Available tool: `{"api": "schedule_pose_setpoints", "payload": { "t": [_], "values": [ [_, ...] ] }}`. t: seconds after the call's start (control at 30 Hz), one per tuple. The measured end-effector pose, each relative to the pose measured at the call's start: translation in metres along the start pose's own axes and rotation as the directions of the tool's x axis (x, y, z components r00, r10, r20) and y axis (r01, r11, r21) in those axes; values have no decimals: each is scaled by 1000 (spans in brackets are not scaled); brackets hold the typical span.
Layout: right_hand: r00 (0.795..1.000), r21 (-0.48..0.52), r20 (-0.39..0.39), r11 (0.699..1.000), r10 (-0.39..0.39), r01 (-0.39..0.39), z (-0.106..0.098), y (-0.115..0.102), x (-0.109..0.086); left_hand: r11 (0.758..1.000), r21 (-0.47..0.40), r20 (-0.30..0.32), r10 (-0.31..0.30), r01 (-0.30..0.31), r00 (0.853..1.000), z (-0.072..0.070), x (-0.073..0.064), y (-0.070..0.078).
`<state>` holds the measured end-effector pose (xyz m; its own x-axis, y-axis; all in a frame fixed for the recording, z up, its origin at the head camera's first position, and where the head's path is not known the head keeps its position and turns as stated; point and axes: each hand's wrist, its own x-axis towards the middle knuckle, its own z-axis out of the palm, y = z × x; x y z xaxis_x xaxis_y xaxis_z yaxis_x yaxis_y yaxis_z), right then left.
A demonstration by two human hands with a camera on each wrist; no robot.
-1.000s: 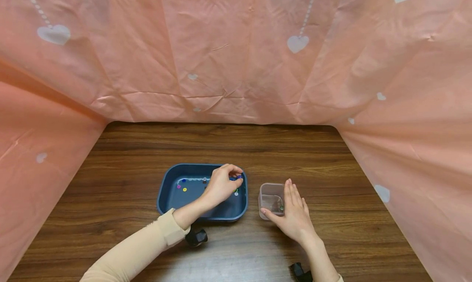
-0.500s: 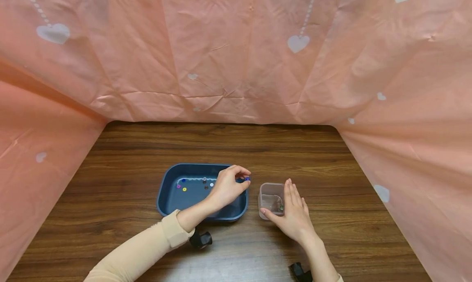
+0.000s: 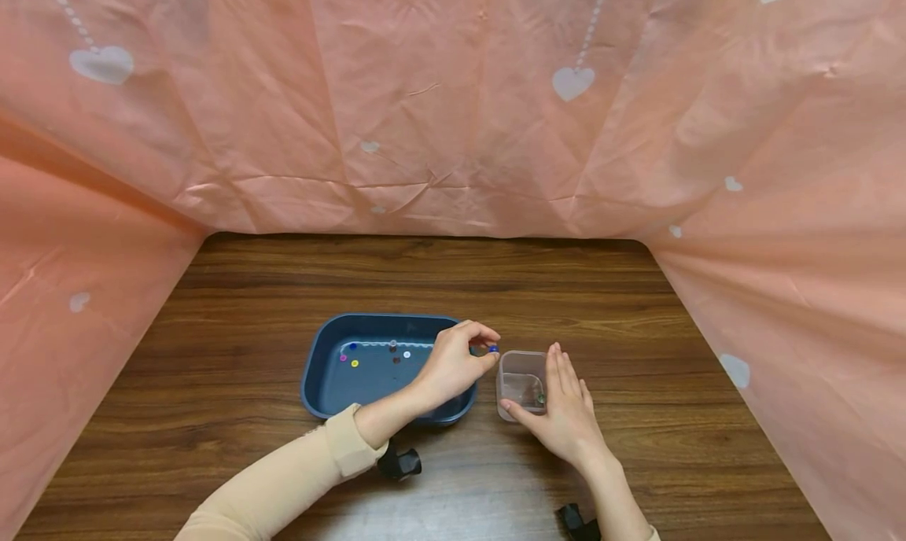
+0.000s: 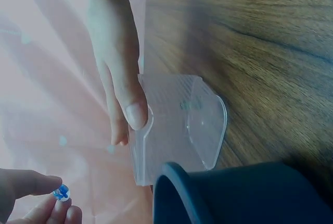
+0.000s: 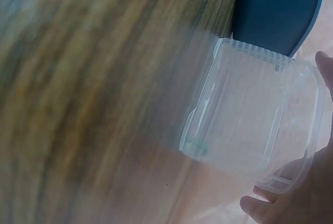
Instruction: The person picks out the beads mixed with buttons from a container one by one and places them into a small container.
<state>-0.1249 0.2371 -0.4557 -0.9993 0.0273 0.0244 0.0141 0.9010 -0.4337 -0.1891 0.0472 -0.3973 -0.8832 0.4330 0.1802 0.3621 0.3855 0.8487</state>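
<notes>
My left hand (image 3: pixel 453 363) pinches a clear marble (image 4: pixel 62 193) with a blue swirl between thumb and fingertips. It hovers over the gap between the blue tray (image 3: pixel 316 391) and a clear plastic box (image 4: pixel 169 135). In the head view, that marble sits by the box's far left rim. My right hand (image 3: pixel 564 419) rests against the box's right side, fingers straight along it and thumb over the near rim. One small greenish piece (image 3: pixel 541 398) lies inside the box. Several small round pieces, among them a yellow one (image 3: pixel 355 363) and a magenta one (image 3: pixel 343 358), lie in the tray.
The tray and box stand side by side on a dark wood table (image 3: pixel 439 277). A pink curtain (image 3: pixel 453 132) with pale hearts hangs behind and on both sides. Black wrist-camera mounts show beneath both wrists.
My left hand has lifted the blue marble from the tray's right end and carried it rightward, past the tray's rim to beside the box. The right hand and box have stayed still.
</notes>
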Motion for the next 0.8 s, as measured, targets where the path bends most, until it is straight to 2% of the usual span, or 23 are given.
{"api": "schedule_pose_setpoints", "payload": {
  "t": [0.57,0.8],
  "values": [
    [1000,-11,24,1000,8,-8,-1,0,0,998,-31,13,50,-50,999,17,6,6],
    [1000,-15,16,1000,9,-9,0,0,0,998,-36,32,48,-46,998,22,8,8]
  ]
}}
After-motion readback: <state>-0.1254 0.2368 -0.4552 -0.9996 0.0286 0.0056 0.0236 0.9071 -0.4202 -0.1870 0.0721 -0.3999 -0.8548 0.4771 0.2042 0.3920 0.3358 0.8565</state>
